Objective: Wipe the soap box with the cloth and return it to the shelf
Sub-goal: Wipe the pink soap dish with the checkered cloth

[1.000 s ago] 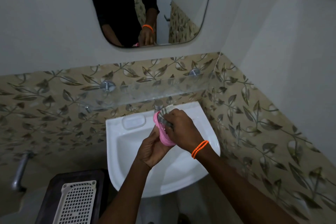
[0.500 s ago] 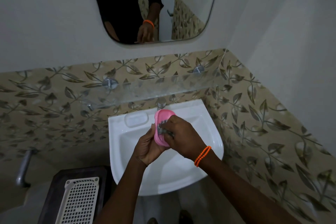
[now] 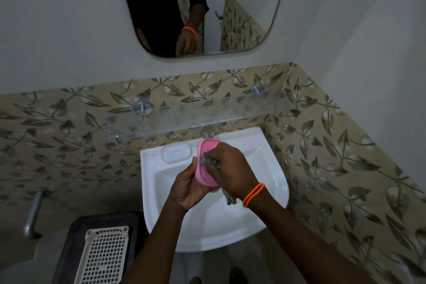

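Two hands are busy over the white basin (image 3: 274, 193), and I watch both closely. The left hand (image 3: 187, 188) cups the pink soap box (image 3: 205, 163) from below and the side, fingers curled round its lower edge, so the box stands tilted on end above the bowl. The right hand (image 3: 232, 168), the one with the orange bead bracelet (image 3: 253, 195), pinches a grey cloth (image 3: 208, 160) and presses it against the face of the box; a tail of the same cloth hangs under the wrist.

My main worry is grip. The box looks like smooth plastic, possibly wet, and the left hand holds it only by its lower part. A hard stroke from the cloth could lever it out of those fingers, and I judge it would drop into the basin and clatter or crack.

The second risk is the glass shelf (image 3: 207, 113), which sits just above and behind the box, near the tap (image 3: 208, 131). It is nearly invisible against the leaf-patterned tiles (image 3: 69, 122), so lifting the box toward it I could knock its front edge or set the box down half off the lip.

The hanging cloth tail may also catch the tap or drag across the wet bowl. I cannot tell whether the back of the box has been wiped.
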